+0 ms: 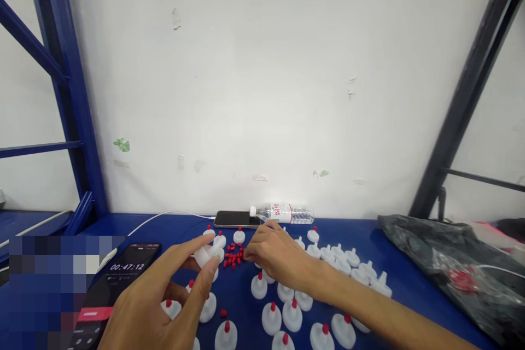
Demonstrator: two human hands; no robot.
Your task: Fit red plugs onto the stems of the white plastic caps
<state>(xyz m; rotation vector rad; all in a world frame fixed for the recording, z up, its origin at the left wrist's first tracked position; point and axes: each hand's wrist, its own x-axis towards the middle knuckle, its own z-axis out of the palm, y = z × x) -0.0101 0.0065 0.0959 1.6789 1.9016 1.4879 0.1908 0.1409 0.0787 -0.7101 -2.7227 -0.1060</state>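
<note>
My left hand holds a translucent white funnel-like piece between thumb and fingers, at the left of the work area. My right hand reaches over the table, its fingertips together at the right edge of a pile of small red caps; whether they hold a cap is hidden. Around both hands stand several white pieces with red caps on their tips, such as one in front. Uncapped white pieces are grouped to the right, partly behind my right forearm. A single red cap lies apart near the front.
A black phone and a clear bottle lie along the wall. Another phone showing a timer lies at the left, with a white cable behind it. Dark plastic bags cover the right side of the blue table.
</note>
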